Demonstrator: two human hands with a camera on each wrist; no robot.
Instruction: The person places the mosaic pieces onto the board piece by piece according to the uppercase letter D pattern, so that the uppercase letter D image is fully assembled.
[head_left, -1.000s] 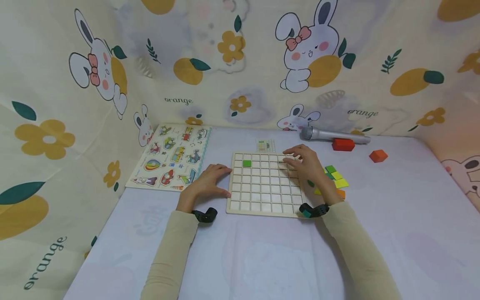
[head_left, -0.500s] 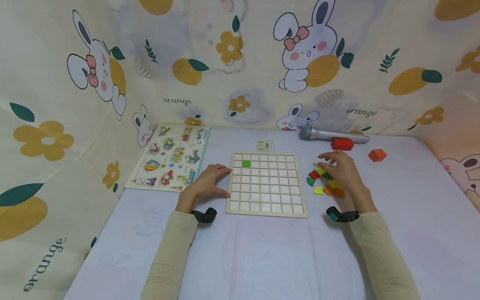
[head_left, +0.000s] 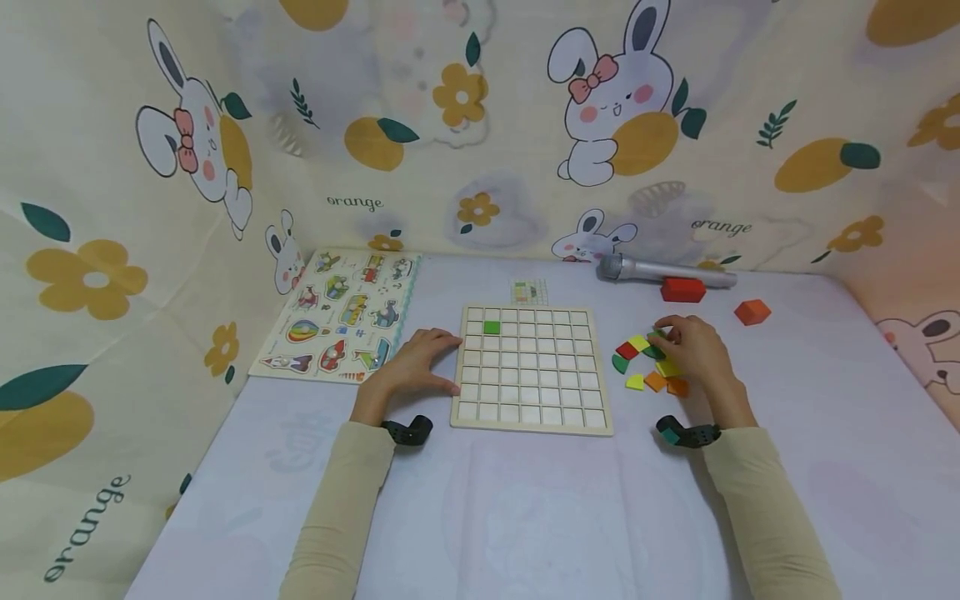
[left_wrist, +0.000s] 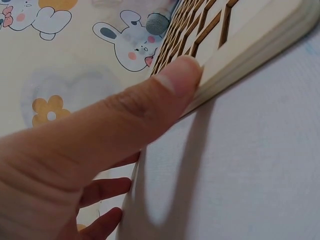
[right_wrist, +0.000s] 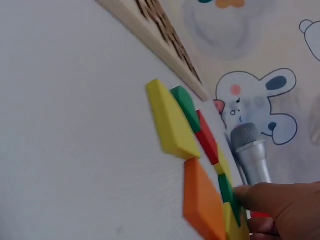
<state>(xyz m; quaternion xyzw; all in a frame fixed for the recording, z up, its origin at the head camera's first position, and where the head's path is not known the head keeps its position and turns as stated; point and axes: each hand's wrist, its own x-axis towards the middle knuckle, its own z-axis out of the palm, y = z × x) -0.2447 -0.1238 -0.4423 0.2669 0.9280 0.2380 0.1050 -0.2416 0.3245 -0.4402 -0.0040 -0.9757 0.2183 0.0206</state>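
Note:
A pale wooden grid board (head_left: pixel 531 367) lies on the table with one green square tile (head_left: pixel 491 327) in an upper-left cell. My left hand (head_left: pixel 412 364) rests at its left edge, fingers spread; in the left wrist view the thumb (left_wrist: pixel 175 77) presses against the board's rim. To the right of the board is a loose cluster of small tiles, among them a red tile (head_left: pixel 627 351), a yellow tile (right_wrist: pixel 170 120) and an orange tile (right_wrist: pixel 201 200). Over the cluster's far right side, my right hand (head_left: pixel 697 354) pinches a green tile (right_wrist: pixel 227 195) between thumb and fingers.
A picture puzzle board (head_left: pixel 341 312) lies at the left. Behind the grid board is a small patterned card (head_left: pixel 529 292). At the back right are a silver microphone (head_left: pixel 667 271), a red block (head_left: pixel 683 290) and an orange-red block (head_left: pixel 752 312).
My right hand has moved right from over the grid board to the tile cluster, and its fingers have closed on a green tile. My left hand stays at the board's edge.

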